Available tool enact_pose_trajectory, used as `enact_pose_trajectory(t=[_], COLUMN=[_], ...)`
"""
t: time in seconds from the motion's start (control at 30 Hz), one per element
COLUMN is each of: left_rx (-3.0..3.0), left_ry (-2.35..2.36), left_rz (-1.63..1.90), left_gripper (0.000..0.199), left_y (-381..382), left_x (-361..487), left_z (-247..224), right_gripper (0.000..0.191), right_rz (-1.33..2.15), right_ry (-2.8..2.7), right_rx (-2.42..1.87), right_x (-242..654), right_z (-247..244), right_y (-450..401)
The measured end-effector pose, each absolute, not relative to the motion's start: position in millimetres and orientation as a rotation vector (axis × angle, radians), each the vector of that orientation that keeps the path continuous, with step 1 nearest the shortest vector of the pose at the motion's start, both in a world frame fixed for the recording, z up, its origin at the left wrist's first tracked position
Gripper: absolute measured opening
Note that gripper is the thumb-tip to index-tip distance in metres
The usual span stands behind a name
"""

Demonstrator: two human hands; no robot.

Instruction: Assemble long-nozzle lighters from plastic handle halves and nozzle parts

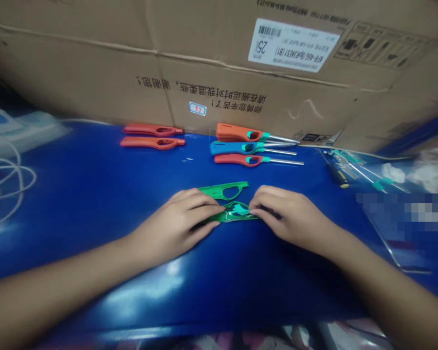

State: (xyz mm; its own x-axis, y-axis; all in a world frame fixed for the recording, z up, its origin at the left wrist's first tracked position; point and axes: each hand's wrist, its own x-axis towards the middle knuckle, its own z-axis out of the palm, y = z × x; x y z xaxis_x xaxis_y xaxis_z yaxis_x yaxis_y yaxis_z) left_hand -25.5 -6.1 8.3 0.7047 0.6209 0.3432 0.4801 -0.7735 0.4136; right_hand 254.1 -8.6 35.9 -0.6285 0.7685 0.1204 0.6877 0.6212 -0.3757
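Observation:
Between my two hands lies a green lighter shell half (228,217), with a teal part (240,209) and thin wires inside it. My left hand (190,216) grips the left end of this shell, thumb and fingers closed round it. At its right end my right hand (282,214) pinches the tip between thumb and forefinger. A second green shell half (229,190) lies just behind, its left end partly hidden by my left hand.
Behind my hands are orange (233,132), blue (226,148) and red lighters (228,159) with metal tubes. Red casings (146,142) lie further left. A cardboard box (113,73) backs the blue table (95,194). White cable (22,184) coils left; a screwdriver (337,176) lies right.

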Motion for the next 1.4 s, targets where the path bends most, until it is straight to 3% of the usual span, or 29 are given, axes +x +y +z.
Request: enact_pose_trajectory(t=[0.33,0.6,1.4], left_rx=[2.61,2.549,2.62], left_ry=[0.884,0.899,0.839], left_rz=[0.61,0.498,0.479], left_gripper=[0.03,0.032,0.032], left_y=[-13,-17,-14], left_x=[-25,-24,-22], left_z=[11,14,15], right_gripper=[0.018,0.021,0.028], right_rz=[0.375,0.039,0.004], right_ry=[-2.689,-2.847,-2.855], right_rx=[-1.062,-0.831,-0.804], right_x=[250,247,244], right_z=[29,31,36], right_y=[-8,-11,-15])
